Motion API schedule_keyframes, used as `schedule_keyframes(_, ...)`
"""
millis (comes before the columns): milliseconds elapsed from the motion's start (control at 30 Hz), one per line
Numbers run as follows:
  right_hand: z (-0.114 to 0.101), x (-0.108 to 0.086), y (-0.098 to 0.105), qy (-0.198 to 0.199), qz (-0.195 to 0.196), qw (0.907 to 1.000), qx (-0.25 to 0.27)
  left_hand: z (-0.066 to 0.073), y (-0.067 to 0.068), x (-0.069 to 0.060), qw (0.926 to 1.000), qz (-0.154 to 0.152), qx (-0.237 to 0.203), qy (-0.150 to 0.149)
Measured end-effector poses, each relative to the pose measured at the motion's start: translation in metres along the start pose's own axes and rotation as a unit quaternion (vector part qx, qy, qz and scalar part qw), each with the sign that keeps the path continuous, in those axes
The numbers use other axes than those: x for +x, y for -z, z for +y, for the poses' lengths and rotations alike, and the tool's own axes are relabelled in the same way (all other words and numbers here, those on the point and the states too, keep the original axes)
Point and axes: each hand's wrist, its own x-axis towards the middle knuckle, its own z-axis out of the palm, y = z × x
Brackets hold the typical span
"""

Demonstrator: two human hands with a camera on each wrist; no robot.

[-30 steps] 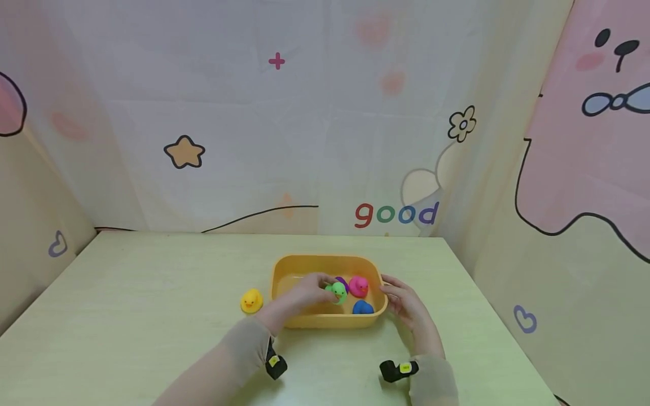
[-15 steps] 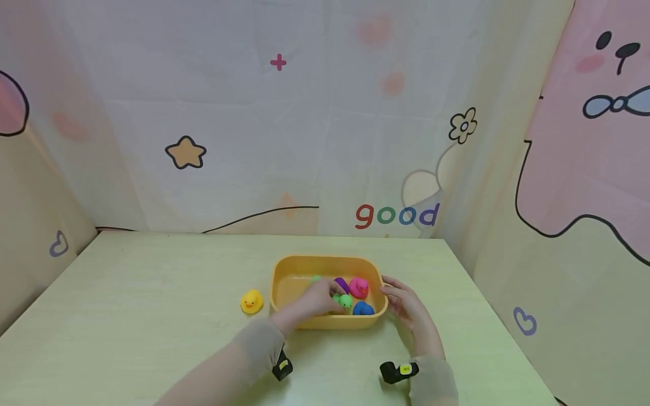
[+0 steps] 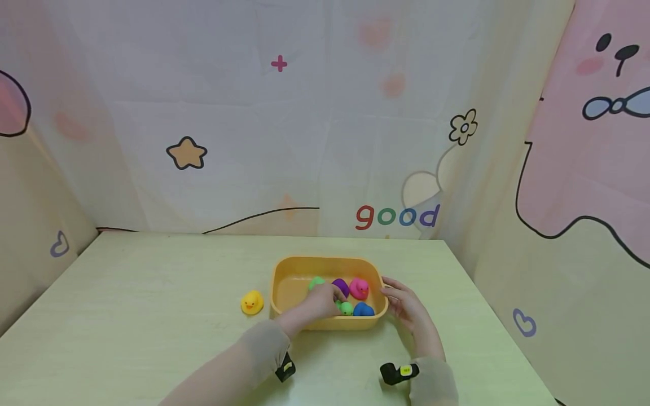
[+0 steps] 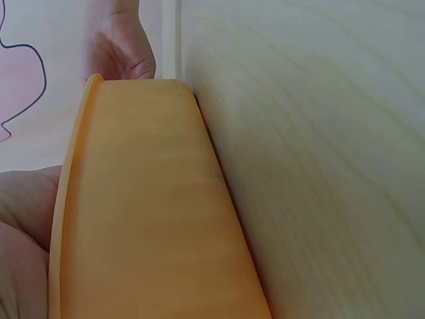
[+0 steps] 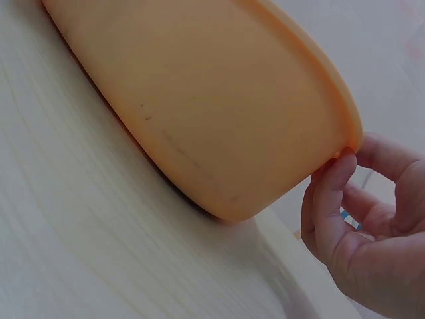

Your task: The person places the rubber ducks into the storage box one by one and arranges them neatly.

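Note:
A yellow-orange plastic tub (image 3: 299, 265) stands on the table. My left hand (image 3: 320, 300) reaches over its near wall and pinches a light green rubber duck (image 3: 346, 308) low inside, beside a blue duck (image 3: 363, 309). Part of the green duck is hidden by the fingers. A purple duck (image 3: 341, 286) and a pink duck (image 3: 359, 288) sit behind these, and another green duck (image 3: 317, 281) lies further left, partly covered by the hand. At the tub's right end, my right hand (image 5: 372, 232) grips the rim with its fingertips.
A yellow duck (image 3: 251, 303) stands on the pale wooden table (image 3: 152, 310), just left of the tub. Printed cloth (image 3: 244, 141) hangs behind the table and along both sides. In the left wrist view the tub's long wall (image 4: 146, 199) fills the middle.
My left hand has moved right and nearer with the green duck, lowering it beside the blue one. The second green duck has come into view. The right hand stays at the rim.

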Motion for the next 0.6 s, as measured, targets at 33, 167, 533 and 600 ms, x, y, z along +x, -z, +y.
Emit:
schedule_keyframes(33, 0.000, 0.000, 0.000, 0.000, 0.000, 1.0000, -0.001, 0.000, -0.001, 0.001, 1.0000, 0.000, -0.001, 0.003)
schedule_keyframes(167, 0.000, 0.000, 0.001, -0.003, 0.000, 1.0000, 0.002, -0.001, -0.002, 0.001, 1.0000, 0.004, 0.003, 0.001)
schedule_keyframes(533, 0.001, 0.002, 0.001, -0.004, -0.005, 1.0000, 0.001, -0.004, 0.015, -0.007, 0.9995, -0.018, -0.001, -0.027)
schedule_keyframes(600, 0.001, 0.002, 0.001, -0.003, -0.003, 1.0000, 0.002, -0.006, 0.020, -0.009, 0.9995, -0.021, -0.006, -0.022)
